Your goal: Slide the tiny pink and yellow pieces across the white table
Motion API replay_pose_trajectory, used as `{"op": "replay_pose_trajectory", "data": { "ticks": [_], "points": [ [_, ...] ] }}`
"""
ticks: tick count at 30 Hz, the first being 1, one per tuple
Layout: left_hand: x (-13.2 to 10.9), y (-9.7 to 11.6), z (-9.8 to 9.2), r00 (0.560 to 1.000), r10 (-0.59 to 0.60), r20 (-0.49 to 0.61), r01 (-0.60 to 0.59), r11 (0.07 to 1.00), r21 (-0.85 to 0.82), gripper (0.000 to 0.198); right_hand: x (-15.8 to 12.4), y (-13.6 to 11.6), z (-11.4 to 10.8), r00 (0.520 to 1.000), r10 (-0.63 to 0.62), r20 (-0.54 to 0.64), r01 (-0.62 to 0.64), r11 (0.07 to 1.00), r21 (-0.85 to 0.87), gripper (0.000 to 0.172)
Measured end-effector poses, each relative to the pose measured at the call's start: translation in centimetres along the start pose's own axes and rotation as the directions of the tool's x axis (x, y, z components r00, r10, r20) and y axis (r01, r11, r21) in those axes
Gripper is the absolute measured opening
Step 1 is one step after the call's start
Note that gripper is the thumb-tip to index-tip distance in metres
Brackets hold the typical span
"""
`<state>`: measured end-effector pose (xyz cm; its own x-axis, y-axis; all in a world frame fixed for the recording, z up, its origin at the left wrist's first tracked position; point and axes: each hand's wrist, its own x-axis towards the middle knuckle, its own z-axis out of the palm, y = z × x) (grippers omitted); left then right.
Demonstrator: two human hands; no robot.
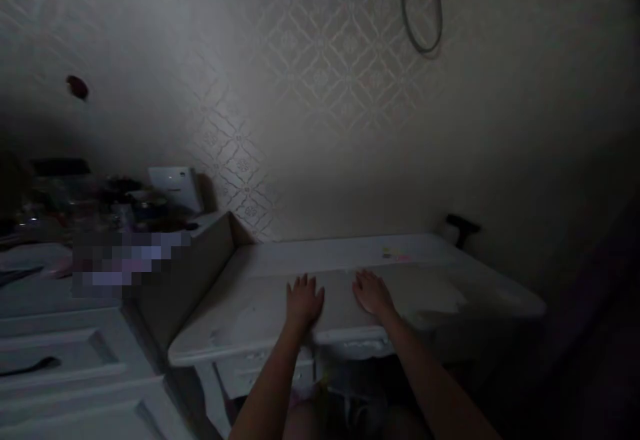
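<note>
Both of my hands rest palm down on a white desk (240,320) with a curved front edge. My left hand (304,303) lies left of the desk's middle, its fingers stretched out and a little apart, holding nothing. To the right of it, my right hand (371,291) also lies flat with fingers extended and nothing in them. A gap separates the two hands. Beyond my right hand, small yellow and pink marks or flat items (397,255) show near the back of the desktop; they are too blurred to name.
A white drawer cabinet (60,323) stands at the left, crowded with bottles, jars and a white box (175,187). A dark T-shaped object (463,228) rises behind the desk's right side. A cable loop (423,47) hangs on the patterned wall (330,60). The room is dim.
</note>
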<state>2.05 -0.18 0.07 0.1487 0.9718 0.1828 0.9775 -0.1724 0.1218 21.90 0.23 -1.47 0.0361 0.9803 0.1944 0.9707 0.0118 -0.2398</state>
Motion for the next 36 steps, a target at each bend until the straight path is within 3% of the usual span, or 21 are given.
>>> {"op": "replay_pose_trajectory", "data": {
  "ticks": [36],
  "points": [
    [0.03,-0.19,0.27,1.000,-0.006,-0.012,0.006,1.000,-0.011,0.050,-0.06,-0.15,-0.15,1.000,0.005,-0.007,-0.005,1.000,0.007,0.047]
  ]
}}
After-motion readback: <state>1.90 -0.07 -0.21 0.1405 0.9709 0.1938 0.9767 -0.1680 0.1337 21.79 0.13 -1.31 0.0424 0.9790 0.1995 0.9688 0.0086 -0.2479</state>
